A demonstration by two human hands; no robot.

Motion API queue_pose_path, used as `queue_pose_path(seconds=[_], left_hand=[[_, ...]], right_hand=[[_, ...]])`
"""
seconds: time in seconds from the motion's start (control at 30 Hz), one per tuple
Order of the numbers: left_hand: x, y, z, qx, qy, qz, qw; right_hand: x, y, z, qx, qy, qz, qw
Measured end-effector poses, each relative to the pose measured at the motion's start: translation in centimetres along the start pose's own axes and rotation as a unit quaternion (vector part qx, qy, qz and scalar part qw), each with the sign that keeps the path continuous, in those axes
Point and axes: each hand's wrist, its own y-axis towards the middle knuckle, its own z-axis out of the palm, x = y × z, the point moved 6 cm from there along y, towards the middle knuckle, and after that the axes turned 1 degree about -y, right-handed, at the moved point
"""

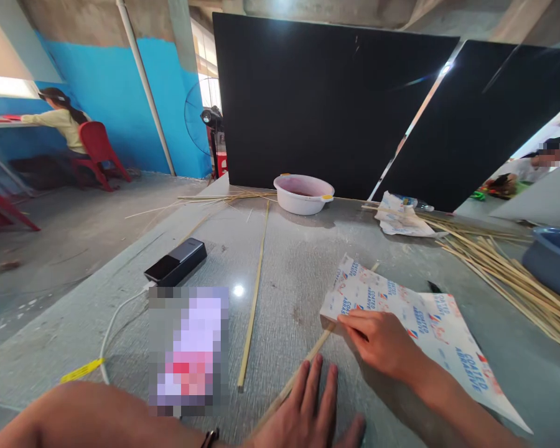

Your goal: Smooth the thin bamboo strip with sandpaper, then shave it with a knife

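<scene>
A pale bamboo strip (323, 340) lies slantwise on the table, from under my left hand up to a sheet of sandpaper (441, 317). My left hand (303, 404) rests on the strip with its fingers stretched out flat. My right hand (380, 342) pinches the near left edge of the sandpaper over the strip; the white back printed "COATED ABRASIVE" faces up. The strip's far end (376, 266) shows beyond the sheet. Another bamboo strip (256, 289) lies apart, to the left of my hands.
On the grey table (224, 249) are a black power bank (176, 261) with a white cable and a blurred phone (191, 348). A white basin (303, 194), crumpled paper (404, 214), bamboo strips (499, 255) and a blue tub (553, 258) stand farther off. Black panels (331, 106) rise behind.
</scene>
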Motion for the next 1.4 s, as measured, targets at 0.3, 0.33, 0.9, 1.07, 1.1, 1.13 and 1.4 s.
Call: queue_pose_path(seconds=[0.3,0.33,0.9,1.07,1.1,1.13,1.4], left_hand=[[1.1,0.3,-1.1,-0.031,-0.001,0.001,1.000],[1.1,0.3,-1.1,-0.039,0.002,-0.005,0.999],[-0.5,-0.8,1.3,0.020,-0.001,0.019,1.000],[-0.6,-1.4,2.0,0.071,-0.023,0.017,0.997],[-0.5,-1.3,1.9,0.071,-0.023,0.018,0.997],[-0.3,-1.1,1.6,0.061,-0.021,0.016,0.998],[0.4,-0.2,0.2,-0.010,-0.003,0.002,1.000]], right_hand=[[2.8,0.7,1.6,0.007,-0.050,-0.080,0.995],[3.5,0.5,1.8,0.028,-0.041,-0.098,0.994],[3.0,0.7,1.1,-0.016,-0.020,-0.109,0.994],[4.0,0.4,2.0,0.037,0.014,-0.137,0.990],[4.0,0.4,2.0,0.038,0.025,-0.137,0.989],[3.8,0.5,1.9,0.030,0.028,-0.133,0.990],[3.0,0.7,1.6,0.040,0.019,-0.119,0.992]])
